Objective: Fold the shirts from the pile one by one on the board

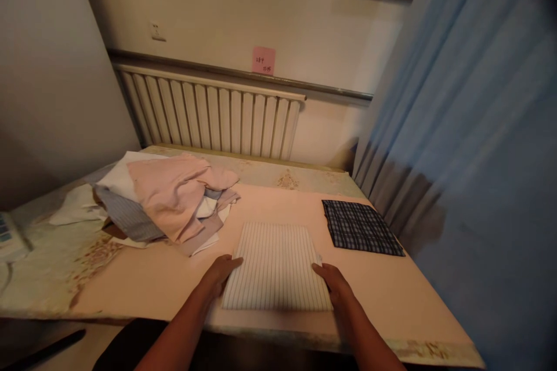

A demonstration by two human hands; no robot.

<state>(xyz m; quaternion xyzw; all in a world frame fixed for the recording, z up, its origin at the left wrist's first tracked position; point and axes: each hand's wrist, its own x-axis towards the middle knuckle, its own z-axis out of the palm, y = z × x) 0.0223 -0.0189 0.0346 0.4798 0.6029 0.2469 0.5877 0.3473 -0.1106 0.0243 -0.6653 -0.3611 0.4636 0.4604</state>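
A white cloth with thin dark stripes [276, 266], folded into a neat rectangle, lies flat near the front of the table. My left hand [221, 272] grips its left edge, thumb on top and the other fingers mostly hidden along the side. At the right edge, my right hand [333, 279] holds it the same way, thumb resting on the fabric. To the right sits a folded dark plaid cloth [362, 227], apart from both hands. Left of the striped cloth is a loose heap of fabric, with a pink cloth [172, 188] on top and white and grey pieces beneath.
A pale pink sheet [287, 203] covers much of the floral tablecloth [47, 269]. Behind stands a white radiator [213, 113], with a pink note [263, 61] above it. A blue curtain [470, 145] hangs along the right side. A white device [11, 237] is at far left.
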